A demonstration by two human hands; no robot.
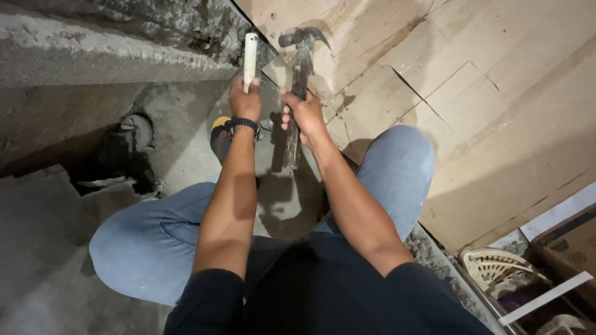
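My left hand (pixel 244 100) grips a pale rod-shaped tool (pixel 250 54), like a chisel, held upright with its far end against the rough concrete edge (pixel 205 37). A black band sits on that wrist. My right hand (pixel 303 113) is closed around the dark handle of a claw hammer (pixel 300 68), whose metal head hangs just right of the rod's top. Both hands are close together, above the grey concrete floor (pixel 186 155) between my knees.
Flattened brown cardboard sheets (pixel 484 99) cover the floor to the right. A dark hole with a round pipe fitting (pixel 138 129) lies at the left. A pale plastic basket (pixel 496 267) and a cardboard box (pixel 571 245) stand at the lower right. I squat in blue jeans.
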